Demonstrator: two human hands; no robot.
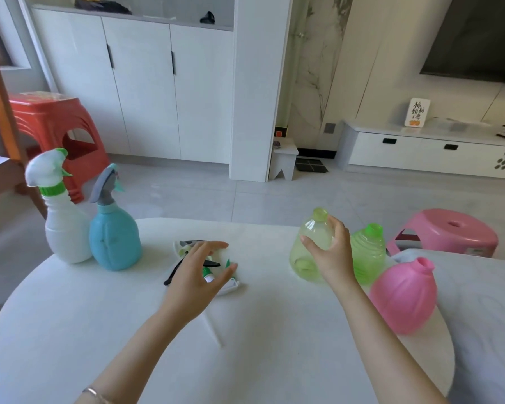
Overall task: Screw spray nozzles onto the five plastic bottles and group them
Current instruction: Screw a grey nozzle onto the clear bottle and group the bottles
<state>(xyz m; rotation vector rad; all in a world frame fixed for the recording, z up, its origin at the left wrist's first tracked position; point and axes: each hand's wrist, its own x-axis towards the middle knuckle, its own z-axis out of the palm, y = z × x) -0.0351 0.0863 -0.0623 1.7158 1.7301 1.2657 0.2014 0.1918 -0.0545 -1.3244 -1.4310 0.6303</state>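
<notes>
On the white table (129, 330), a white bottle (63, 228) with a white-and-green nozzle stands at the far left. Beside it is a blue bottle (114, 240) with a grey nozzle. My left hand (199, 275) hovers open, fingers spread, over a small pile of loose spray nozzles (216, 271), which it partly hides. My right hand (330, 255) grips a pale yellow-green bottle (311, 246) with no nozzle. Behind it stands a brighter green bottle (368, 255), and a pink bottle (405, 295) leans at the right, both with open necks.
A thin white tube (213, 330) lies on the table near my left forearm. Beyond the table are a red stool (53, 126) at far left, a pink stool (449, 231) at right, white cabinets and a low TV unit.
</notes>
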